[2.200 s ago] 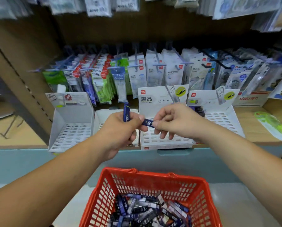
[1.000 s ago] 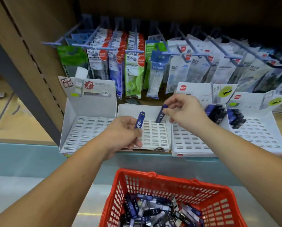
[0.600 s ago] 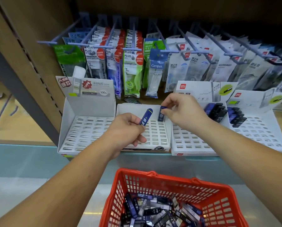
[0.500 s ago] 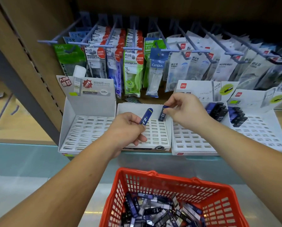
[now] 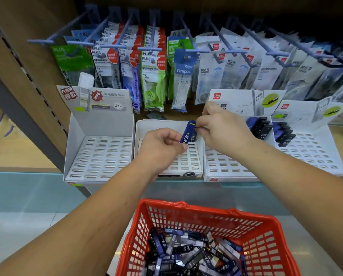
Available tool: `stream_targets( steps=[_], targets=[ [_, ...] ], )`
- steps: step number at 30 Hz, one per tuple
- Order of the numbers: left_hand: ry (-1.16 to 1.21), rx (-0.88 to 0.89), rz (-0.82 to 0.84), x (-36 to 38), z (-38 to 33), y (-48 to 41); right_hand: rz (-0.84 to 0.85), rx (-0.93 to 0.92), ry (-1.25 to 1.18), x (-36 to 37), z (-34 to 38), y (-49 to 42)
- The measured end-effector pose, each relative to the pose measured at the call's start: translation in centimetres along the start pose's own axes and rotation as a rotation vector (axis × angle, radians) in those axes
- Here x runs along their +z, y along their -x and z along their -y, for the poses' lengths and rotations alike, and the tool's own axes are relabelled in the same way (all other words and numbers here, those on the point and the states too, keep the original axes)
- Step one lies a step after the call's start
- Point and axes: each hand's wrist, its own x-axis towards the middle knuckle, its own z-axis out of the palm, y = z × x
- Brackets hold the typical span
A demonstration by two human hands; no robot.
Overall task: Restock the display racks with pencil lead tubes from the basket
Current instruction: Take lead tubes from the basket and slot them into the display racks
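Note:
My left hand (image 5: 162, 145) grips a blue pencil lead tube (image 5: 187, 132) upright over the back right corner of the middle white slotted rack (image 5: 183, 163). Just behind it stands a second blue tube (image 5: 193, 138), mostly hidden, and my right hand (image 5: 224, 132) pinches its top end with thumb and forefinger. Whether that tube sits in a slot I cannot tell. The red basket (image 5: 206, 213) below holds several loose tubes (image 5: 188, 253).
A white rack (image 5: 99, 156) stands at the left, with two more (image 5: 226, 164) (image 5: 315, 154) at the right, each holding a few dark tubes (image 5: 260, 127) at the back. Hanging packets (image 5: 152, 76) on hooks crowd the space above. A shelf post (image 5: 27, 118) slants at left.
My left hand has carried its tube right, beside the right hand's tube. My right hand has lowered its tube toward the middle rack's back right corner.

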Motion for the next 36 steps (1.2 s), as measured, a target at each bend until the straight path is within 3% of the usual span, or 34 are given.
stream_targets(
  steps=[2, 6, 10, 14, 18, 30, 36],
  targets=[
    [-0.001, 0.019, -0.020, 0.5, 0.3, -0.4, 0.003, 0.008, -0.079, 0.4, -0.4, 0.1],
    [-0.022, 0.037, -0.014, 0.8, 0.8, -0.7, -0.067, 0.138, -0.647, 0.9, -0.4, 0.7],
    [-0.111, 0.087, -0.011, 0.7, 1.0, -1.0, -0.100, 0.193, -0.758, 1.1, 0.0, 0.8],
    [-0.503, 0.202, -0.096, 0.0, 1.2, -1.2, -0.136, 0.195, -0.658, 0.6, -0.5, 0.5],
    [-0.847, 0.246, -0.036, -0.5, 1.5, -0.7, -0.091, 0.142, -0.536, 1.0, -0.5, 0.9],
    [-0.847, 0.275, 0.001, -0.7, 2.4, -0.7, -0.043, 0.048, -0.444, 1.5, -0.9, 0.4],
    [-0.836, 0.279, 0.002, -0.7, 2.3, -0.7, -0.194, -0.019, -0.251, 2.6, -0.4, 1.3]
  ],
)
